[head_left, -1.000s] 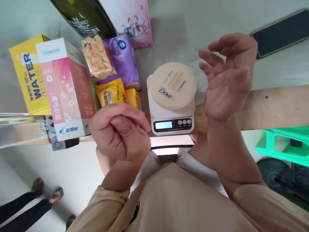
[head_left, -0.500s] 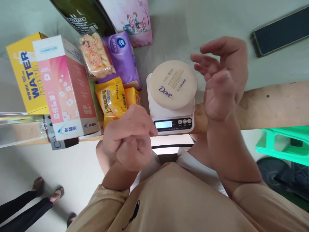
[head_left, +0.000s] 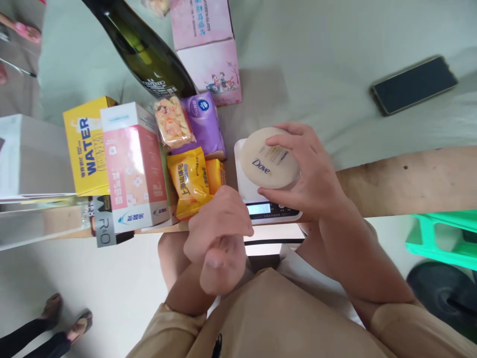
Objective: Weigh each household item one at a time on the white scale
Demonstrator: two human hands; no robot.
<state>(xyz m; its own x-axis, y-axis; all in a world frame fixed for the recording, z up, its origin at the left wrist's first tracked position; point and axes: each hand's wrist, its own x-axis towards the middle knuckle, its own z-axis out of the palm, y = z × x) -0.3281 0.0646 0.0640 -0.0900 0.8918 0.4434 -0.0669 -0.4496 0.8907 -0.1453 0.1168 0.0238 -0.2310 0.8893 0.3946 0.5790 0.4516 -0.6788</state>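
Right hand [head_left: 309, 184] grips the round Dove tin [head_left: 269, 158] by its rim, fingers spread, tin seated on the scale [head_left: 246, 186]. Left hand [head_left: 219, 233] is fisted, empty, at the scale's 8 o'clock. Advise a straight vertical lift; snack packets [head_left: 190, 181] crowd 9 o'clock.

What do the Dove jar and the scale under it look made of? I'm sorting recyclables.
Dove jar: probably plastic, with a smooth matte cream lid and printed lettering; the right hand grips its rim. Scale: likely white glossy plastic, going by its moulded edges and inset display.
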